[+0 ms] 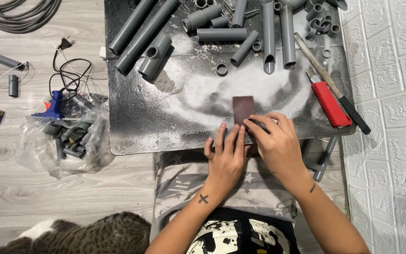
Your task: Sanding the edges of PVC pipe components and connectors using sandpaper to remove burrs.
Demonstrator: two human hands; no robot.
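Observation:
A dark brown rectangular sanding sheet (243, 107) lies flat on a black board (137, 127) dusted with white powder. My left hand (226, 157) rests flat with its fingertips on the sheet's near edge. My right hand (278, 143) is beside it, its fingers curled over a small dark piece (258, 125) pressed at the sheet's near right corner; most of that piece is hidden.
Several grey plastic pipes and fittings (222, 34) lie across the far half of the board. A red-handled cutter (329, 102) and a long file (334, 87) sit at right. A blue glue gun (52, 106) and a bag of fittings (69, 136) are on the floor left. A cat (104, 235) lies near me.

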